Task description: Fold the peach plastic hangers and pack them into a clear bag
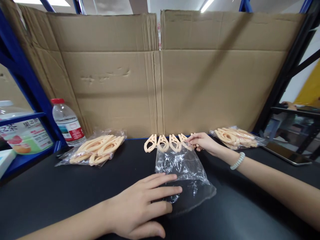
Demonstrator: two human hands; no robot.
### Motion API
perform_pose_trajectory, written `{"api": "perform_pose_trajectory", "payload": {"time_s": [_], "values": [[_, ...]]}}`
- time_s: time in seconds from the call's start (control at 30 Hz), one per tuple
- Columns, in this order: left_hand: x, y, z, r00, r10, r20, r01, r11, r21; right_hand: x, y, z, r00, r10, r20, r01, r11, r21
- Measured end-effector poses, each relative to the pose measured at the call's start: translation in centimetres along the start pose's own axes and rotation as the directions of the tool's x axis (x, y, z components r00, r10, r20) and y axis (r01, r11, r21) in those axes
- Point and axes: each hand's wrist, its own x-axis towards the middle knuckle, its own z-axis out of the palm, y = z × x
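Observation:
Several beige plastic clips (165, 143) lie in a row at the far edge of the black table (50, 196). My right hand (203, 141) reaches to the right end of that row and its fingers pinch the last clip (185, 140). A clear empty plastic bag (183, 170) lies flat just in front of the row. My left hand (142, 206) rests palm down on the near corner of this bag, fingers spread, pressing it to the table.
A sealed bag of clips (96, 150) lies at the left, another (235, 137) at the right. A water bottle (67, 122) stands by the blue shelf frame (27, 83). Cardboard sheets (160, 76) wall off the back. A tablet (287, 154) lies far right.

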Motion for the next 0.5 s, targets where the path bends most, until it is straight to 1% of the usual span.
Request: {"api": "perform_pose_trajectory", "payload": {"time_s": [0.07, 0.13, 0.2, 0.23, 0.27, 0.3, 0.33, 0.37, 0.4, 0.43, 0.5], "values": [[0.0, 0.2, -0.1, 0.999, 0.028, -0.032, -0.027, 0.999, 0.043, 0.1, 0.1, 0.0, 0.998, -0.054, -0.037, 0.05, 0.994, -0.099], [0.0, 0.4, -0.2, 0.995, 0.059, -0.08, -0.053, 0.996, 0.065, -0.3, -0.2, 0.3, 0.985, -0.147, -0.088, 0.128, 0.972, -0.197], [0.1, 0.6, -0.1, 0.99, 0.093, -0.104, -0.084, 0.993, 0.084, -1.2, -1.1, 1.0, 0.957, -0.262, -0.123, 0.222, 0.937, -0.268], [0.2, 0.6, -0.1, 0.989, 0.107, -0.101, -0.097, 0.99, 0.099, -1.9, -1.8, 1.5, 0.934, -0.345, -0.097, 0.303, 0.903, -0.304], [0.2, 0.7, 0.0, 0.989, 0.114, -0.092, -0.103, 0.988, 0.116, -2.8, -2.5, 2.1, 0.902, -0.429, -0.038, 0.393, 0.856, -0.335], [0.2, 0.7, 0.1, 0.99, 0.115, -0.083, -0.104, 0.986, 0.13, -3.8, -3.3, 2.8, 0.835, -0.544, 0.088, 0.534, 0.759, -0.373], [0.3, 0.8, 0.1, 0.99, 0.114, -0.079, -0.102, 0.985, 0.141, -4.8, -4.1, 3.4, 0.744, -0.624, 0.238, 0.662, 0.643, -0.385], [0.3, 0.8, 0.2, 0.991, 0.111, -0.075, -0.099, 0.984, 0.149, -5.9, -4.8, 4.0, 0.667, -0.653, 0.359, 0.743, 0.542, -0.393], [0.2, 0.8, 0.3, 0.992, 0.106, -0.073, -0.094, 0.984, 0.153, -6.8, -5.3, 4.5, 0.608, -0.66, 0.441, 0.791, 0.455, -0.41], [0.2, 0.8, 0.3, 0.992, 0.104, -0.07, -0.092, 0.983, 0.156, -7.7, -5.8, 4.9, 0.571, -0.641, 0.514, 0.819, 0.394, -0.417], [0.2, 0.9, 0.4, 0.993, 0.103, -0.064, -0.091, 0.982, 0.163, -8.9, -6.1, 5.5, 0.53, -0.578, 0.62, 0.847, 0.334, -0.414]]}}
